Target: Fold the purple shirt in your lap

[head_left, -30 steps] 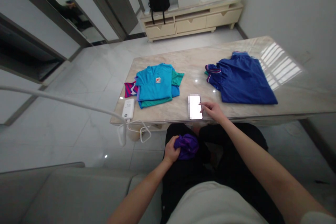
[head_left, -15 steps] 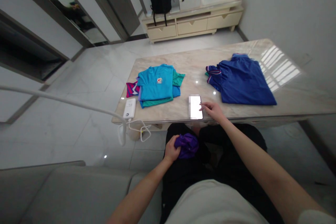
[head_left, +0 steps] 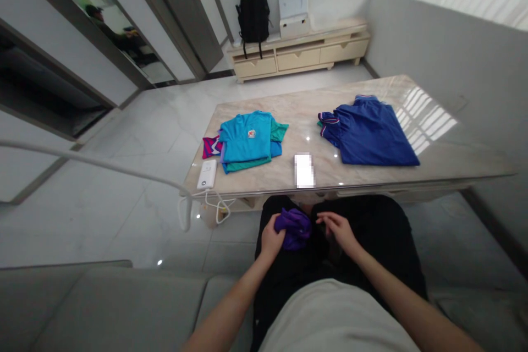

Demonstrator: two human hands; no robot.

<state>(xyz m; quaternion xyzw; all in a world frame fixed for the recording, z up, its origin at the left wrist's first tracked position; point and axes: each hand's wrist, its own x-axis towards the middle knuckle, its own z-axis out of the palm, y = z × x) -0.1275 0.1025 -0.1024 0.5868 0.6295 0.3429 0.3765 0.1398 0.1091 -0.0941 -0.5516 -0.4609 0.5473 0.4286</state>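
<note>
My left hand [head_left: 271, 240] grips a crumpled purple garment [head_left: 294, 227] on my lap, below the near edge of the marble table [head_left: 371, 173]. My right hand [head_left: 336, 229] hovers over my lap just right of the garment, fingers apart and holding nothing. A phone [head_left: 304, 170] lies on the table near its front edge. A folded stack topped by a light-blue shirt [head_left: 246, 139] sits at the table's left. A dark-blue shirt [head_left: 369, 133] lies spread at the right.
A white power bank [head_left: 207, 174] with a looping cable [head_left: 214, 206] rests at the table's front left corner. A grey sofa [head_left: 103, 308] is under me. Far back stand a low cabinet [head_left: 299, 55] and a black backpack [head_left: 252, 12].
My right hand left the phone on the table and came back down to my lap beside the purple garment. The view tilted up slightly. My left hand kept its grip.
</note>
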